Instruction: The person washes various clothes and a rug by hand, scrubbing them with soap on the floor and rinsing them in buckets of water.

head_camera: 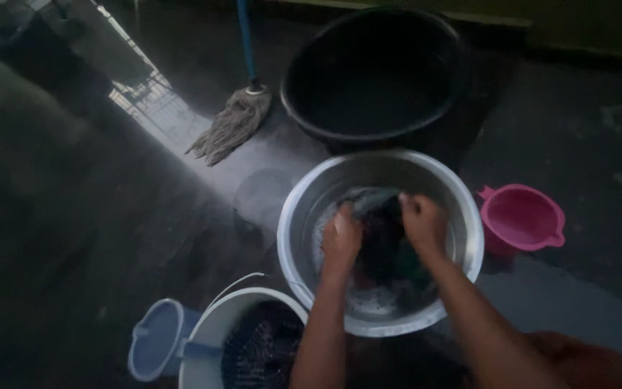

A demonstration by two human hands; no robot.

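Both hands — left (341,241), right (423,225) — are clenching a dark cloth (383,248) in the soapy basin (462,216). It is looking soaked, limp, heavy, likely slippery — best gripped in bunched folds.

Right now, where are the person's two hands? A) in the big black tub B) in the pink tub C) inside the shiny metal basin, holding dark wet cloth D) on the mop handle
C: the left hand and right hand both grip a dark cloth over suds inside the metal basin.
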